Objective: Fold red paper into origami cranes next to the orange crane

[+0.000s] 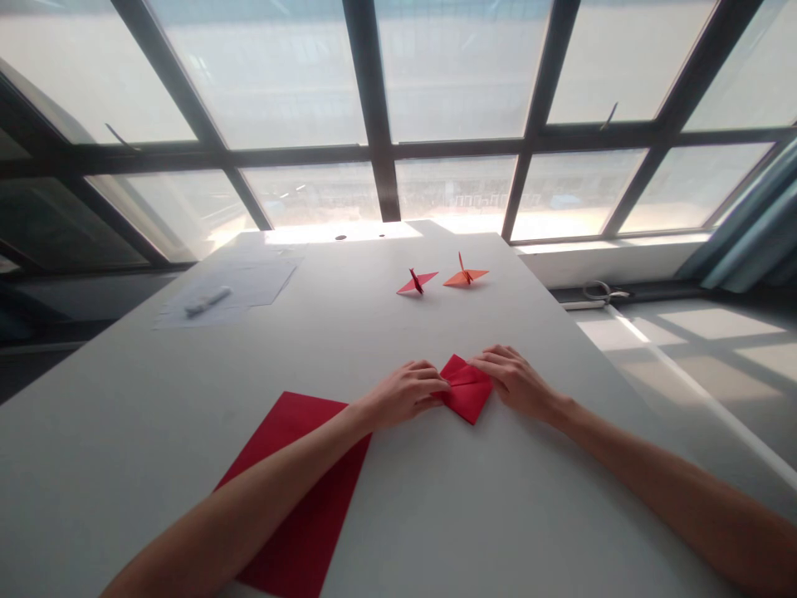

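Observation:
A small square of folded red paper (468, 399) lies on the white table with one corner toward me and a crease across its upper part. My left hand (414, 392) grips its left corner, fingers curled and thumb side against the edge. On the opposite side, my right hand (507, 378) holds the upper right edge, its bent fingertips on top of the paper; its thumb is hidden. Beneath my left forearm is a larger sheet of red paper (336, 490), partly covered by the arm.
Farther back stand a red paper crane (418, 282) and an orange paper crane (466, 276). White paper sheets (261, 278) lie at the left rear with a whitish wrapped item (208, 301) on them. Tall windows (461, 75) rise beyond the table (498, 515).

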`<state>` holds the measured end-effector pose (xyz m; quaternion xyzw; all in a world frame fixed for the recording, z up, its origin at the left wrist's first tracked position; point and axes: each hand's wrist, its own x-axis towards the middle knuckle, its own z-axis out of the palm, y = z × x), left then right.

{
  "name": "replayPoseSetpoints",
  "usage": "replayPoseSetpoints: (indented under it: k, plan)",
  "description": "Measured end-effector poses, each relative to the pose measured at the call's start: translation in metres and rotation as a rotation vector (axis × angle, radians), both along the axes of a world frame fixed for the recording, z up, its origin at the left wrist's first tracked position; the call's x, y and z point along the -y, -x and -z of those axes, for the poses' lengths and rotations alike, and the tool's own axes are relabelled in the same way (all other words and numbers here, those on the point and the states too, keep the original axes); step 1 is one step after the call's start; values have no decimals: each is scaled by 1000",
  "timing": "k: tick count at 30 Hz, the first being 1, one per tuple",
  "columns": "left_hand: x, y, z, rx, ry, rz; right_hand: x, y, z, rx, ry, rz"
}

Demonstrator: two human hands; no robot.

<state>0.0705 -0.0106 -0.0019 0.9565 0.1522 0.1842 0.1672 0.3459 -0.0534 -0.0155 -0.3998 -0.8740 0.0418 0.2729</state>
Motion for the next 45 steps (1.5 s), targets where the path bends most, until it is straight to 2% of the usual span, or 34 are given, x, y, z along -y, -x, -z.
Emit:
replayPoseSetpoints:
  k: [3,9,19,24,29,33,38,45]
  plan:
    - [0,0,0,24,55,-7,5,-2,-4,-99,-27,13]
    - [-2,-1,2,54,106,-30,18,5,-11,-3,42,-199]
    - [-3,-1,7,79,109,-25,14,-1,-9,26,38,-253]
    - [-3,-2,8,86,124,-55,16,6,-5,-19,42,-189]
    - [-4,-2,10,126,218,-115,15,20,4,-183,143,19]
    - [-3,-2,8,131,269,-146,12,23,8,-217,203,136]
    - [-2,-4,7,150,295,-148,13,24,8,-177,205,201]
    - [-8,-4,12,178,267,-48,13,24,7,-139,191,211]
